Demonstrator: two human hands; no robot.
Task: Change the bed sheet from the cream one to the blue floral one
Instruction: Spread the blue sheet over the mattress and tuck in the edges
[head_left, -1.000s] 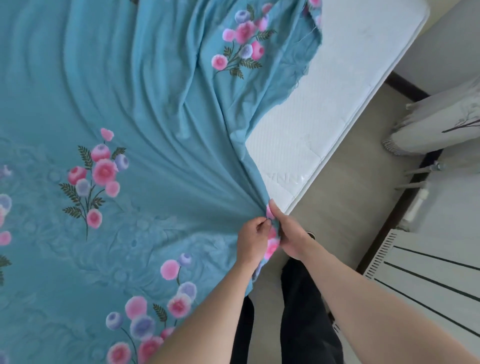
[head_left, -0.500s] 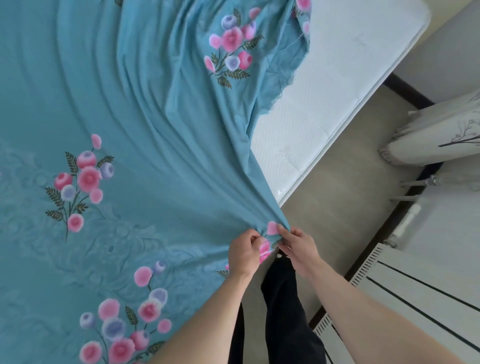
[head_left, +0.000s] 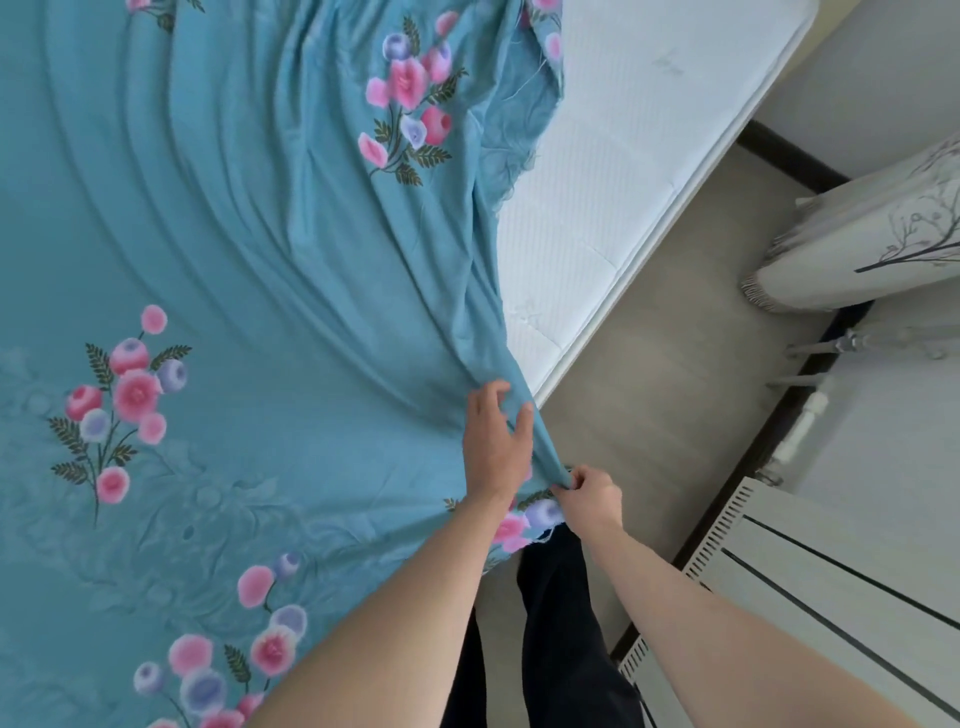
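Right hand (head_left: 589, 491) pinches the bunched corner of the blue sheet (head_left: 260, 260), fingers curled tight round the fabric just off the mattress corner. Left hand (head_left: 496, 441) lies on the sheet right beside it, fingers spread and loose, thumb hooked over a fold, pressing the cloth rather than gripping. From both hands the sheet fans out in long folds across the bed. The bare white mattress (head_left: 623, 156) shows along the right edge.

Bright, even daylight — soft faint shadows, no glare; wide-angle bending at edges, slight softness overall.
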